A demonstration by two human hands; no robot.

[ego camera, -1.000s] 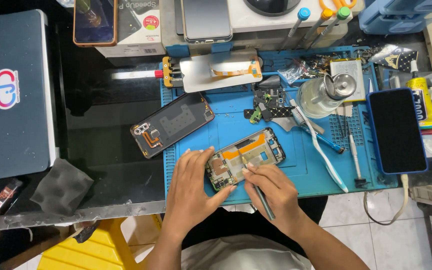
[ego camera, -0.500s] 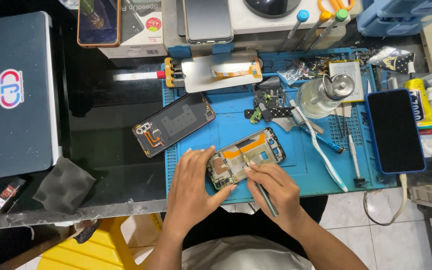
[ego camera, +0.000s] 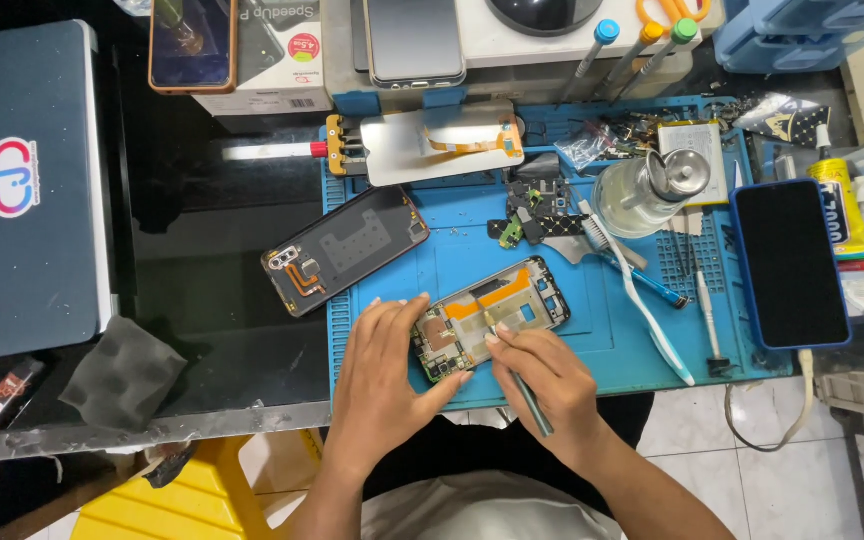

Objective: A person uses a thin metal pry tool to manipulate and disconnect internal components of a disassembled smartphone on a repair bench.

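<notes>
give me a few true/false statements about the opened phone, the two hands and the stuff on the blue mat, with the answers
1. The left hand rests on the lower left end of the opened phone. True.
2. The right hand is empty. False: it holds a thin tool like a pen, with its tip on the phone's inside.
3. The detached back cover lies fully on the blue mat. False: it straddles the mat's left edge, partly on the dark tabletop.
4. A white toothbrush lies on the mat, right of the opened phone. True.
5. The phone in the blue case has a lit screen. False: its screen is dark.
</notes>
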